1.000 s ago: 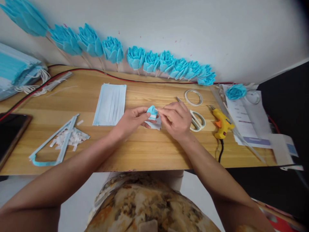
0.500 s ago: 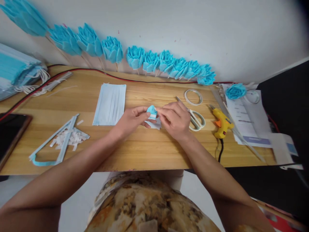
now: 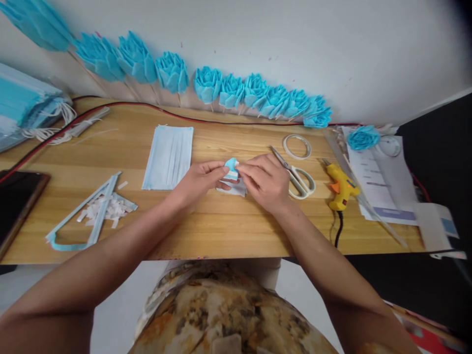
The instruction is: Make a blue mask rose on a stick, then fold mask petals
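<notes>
My left hand (image 3: 197, 183) and my right hand (image 3: 266, 181) meet at the middle of the wooden table (image 3: 221, 226). Both pinch a small folded piece of blue mask fabric (image 3: 232, 168), with a pale layer hanging under it. The fingers of both hands are closed around it. A flat light-blue face mask (image 3: 168, 157) lies just left of my left hand. White-handled scissors (image 3: 297, 173) lie right beside my right hand.
A row of blue fabric flowers on sticks (image 3: 228, 91) leans on the wall. A tape ring (image 3: 297, 146), yellow glue gun (image 3: 341, 187) and papers (image 3: 379, 182) lie right. Cut strips and scraps (image 3: 96, 212), a mask stack (image 3: 25, 105) and a dark tablet (image 3: 16, 204) lie left.
The hands have kept pinching the blue piece, with the fingers shifting slightly on it. My right hand has slid a little left, uncovering more of the scissors.
</notes>
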`<state>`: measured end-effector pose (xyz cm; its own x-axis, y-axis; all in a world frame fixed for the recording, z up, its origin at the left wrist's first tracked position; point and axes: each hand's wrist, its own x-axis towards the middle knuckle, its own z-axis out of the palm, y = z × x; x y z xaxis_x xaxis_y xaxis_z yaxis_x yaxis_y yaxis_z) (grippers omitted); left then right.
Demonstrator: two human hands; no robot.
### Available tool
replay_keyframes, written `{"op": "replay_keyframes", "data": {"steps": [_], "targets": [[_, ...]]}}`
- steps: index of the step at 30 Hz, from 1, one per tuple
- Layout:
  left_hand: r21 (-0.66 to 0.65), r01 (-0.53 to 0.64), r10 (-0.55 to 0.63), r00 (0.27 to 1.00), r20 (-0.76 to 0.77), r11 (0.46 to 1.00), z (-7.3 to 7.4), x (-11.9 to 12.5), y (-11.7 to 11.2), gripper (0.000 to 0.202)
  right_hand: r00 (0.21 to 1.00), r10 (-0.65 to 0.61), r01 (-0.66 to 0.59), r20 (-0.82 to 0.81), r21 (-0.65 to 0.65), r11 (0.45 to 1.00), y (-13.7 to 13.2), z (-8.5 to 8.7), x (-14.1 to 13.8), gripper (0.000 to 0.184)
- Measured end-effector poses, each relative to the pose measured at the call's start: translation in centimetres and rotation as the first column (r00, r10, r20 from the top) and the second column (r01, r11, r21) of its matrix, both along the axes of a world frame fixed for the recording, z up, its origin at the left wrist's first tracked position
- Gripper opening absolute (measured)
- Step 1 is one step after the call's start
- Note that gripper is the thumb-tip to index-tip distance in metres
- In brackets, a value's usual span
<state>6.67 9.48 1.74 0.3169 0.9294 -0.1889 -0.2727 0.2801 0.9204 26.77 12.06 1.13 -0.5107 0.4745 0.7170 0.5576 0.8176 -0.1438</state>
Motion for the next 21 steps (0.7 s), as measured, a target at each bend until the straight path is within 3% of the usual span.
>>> {"op": "replay_keyframes", "data": {"steps": [7, 11, 13, 16, 19, 21], "targets": [[-0.009, -0.029, 0.029, 1.000, -0.006, 1.000, 0.2, -0.1, 0.3, 0.031, 0.998, 0.062, -0.063, -0.014, -0.107, 0.992, -0.4, 0.9, -0.1, 0.023], [0.040, -0.028, 0.031, 0.997, -0.070, 0.999, 0.4, -0.1, 0.2, 0.033, 0.981, 0.001, -0.066, -0.192, -0.335, 0.940, -0.6, 1.2, -0.1, 0.024], [0.090, -0.022, 0.035, 0.989, -0.143, 0.996, 0.5, 0.0, 0.1, 0.035, 0.947, -0.059, -0.113, -0.315, -0.502, 0.858, -0.6, 0.9, -0.1, 0.024], [0.175, -0.030, 0.069, 0.972, -0.223, 0.984, 0.4, 0.1, 0.0, 0.035, 0.895, -0.097, -0.264, -0.435, -0.694, 0.669, -0.3, -0.1, -0.2, 0.039], [0.240, -0.053, 0.116, 0.960, -0.255, 0.969, 0.2, 0.3, 0.0, 0.035, 0.862, -0.081, -0.400, -0.500, -0.769, 0.499, 0.0, -0.7, -0.4, 0.055], [0.266, -0.051, 0.128, 0.950, -0.284, 0.963, 0.2, 0.3, 0.0, 0.035, 0.854, -0.076, -0.432, -0.515, -0.783, 0.447, 0.0, -0.9, -0.5, 0.059]]}}
